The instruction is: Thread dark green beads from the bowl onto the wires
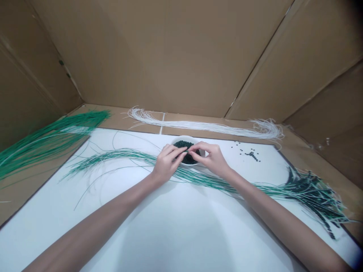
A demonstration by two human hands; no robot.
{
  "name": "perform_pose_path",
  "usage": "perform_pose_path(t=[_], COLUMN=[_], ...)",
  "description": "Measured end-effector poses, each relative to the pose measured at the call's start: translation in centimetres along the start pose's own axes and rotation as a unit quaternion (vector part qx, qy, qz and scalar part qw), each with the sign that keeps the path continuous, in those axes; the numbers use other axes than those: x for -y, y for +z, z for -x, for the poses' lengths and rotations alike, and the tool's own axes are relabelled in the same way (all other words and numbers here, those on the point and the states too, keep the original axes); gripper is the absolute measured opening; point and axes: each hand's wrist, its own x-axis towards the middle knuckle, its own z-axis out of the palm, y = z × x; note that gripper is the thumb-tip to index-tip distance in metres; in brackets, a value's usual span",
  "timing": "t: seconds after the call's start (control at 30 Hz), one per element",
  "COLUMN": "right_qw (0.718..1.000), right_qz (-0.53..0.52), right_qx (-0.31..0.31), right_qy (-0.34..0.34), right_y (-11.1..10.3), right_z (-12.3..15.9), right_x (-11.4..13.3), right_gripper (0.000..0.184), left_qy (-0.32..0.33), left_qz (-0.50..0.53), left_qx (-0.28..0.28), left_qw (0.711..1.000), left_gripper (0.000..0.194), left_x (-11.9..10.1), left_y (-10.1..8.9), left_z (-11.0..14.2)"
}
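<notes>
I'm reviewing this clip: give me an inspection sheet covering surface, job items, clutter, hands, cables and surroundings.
Surface: white board with a dark edge, on brown cardboard.
Job's things: white bowl of small dark beads; green-and-white strands with dark clustered ends at right.
Clutter: loose dark beads right of the bowl.
Hands: left hand and right hand meet at the fingertips over the bowl; anything pinched is too small to identify.
Cables: nothing seen.
Surroundings: cardboard walls; white strands behind; green strands at far left.
</notes>
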Motion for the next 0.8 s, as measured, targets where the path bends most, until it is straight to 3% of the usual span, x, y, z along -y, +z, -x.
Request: perform_pose_path(t=[0.13,0.33,0.5,0.63,0.8], right_qw=[0.995,0.994,0.989,0.966,0.962], right_qz=[0.079,0.088,0.095,0.149,0.181], right_qx=[-0.014,0.011,0.114,0.213,0.201], right_qy=[-0.065,-0.069,-0.026,-0.009,-0.032], right_y=[0.3,0.2,-0.6,-0.5,0.0], right_z=[0.1,0.1,-0.9,-1.9,-2.2], right_x=[-0.1,-0.2,-0.3,-0.5,-0.6], right_gripper=[0.012,0.012,0.013,0.011,0.011], left_qy=[-0.003,-0.036,-0.067,-0.098,-0.099], left_qz=[0.006,0.008,-0.007,-0.004,0.006], left_qx=[0.006,0.005,-0.022,-0.041,-0.031], left_qw=[1.0,0.999,0.997,0.994,0.995], left_gripper=[0.017,0.007,0.005,0.004,0.004], left_x=[0.0,-0.5,-0.5,-0.2,-0.1], left_y=[-0.1,-0.3,-0.3,-0.2,-0.2], left_z=[0.0,-0.1,-0.2,-0.2,-0.2])
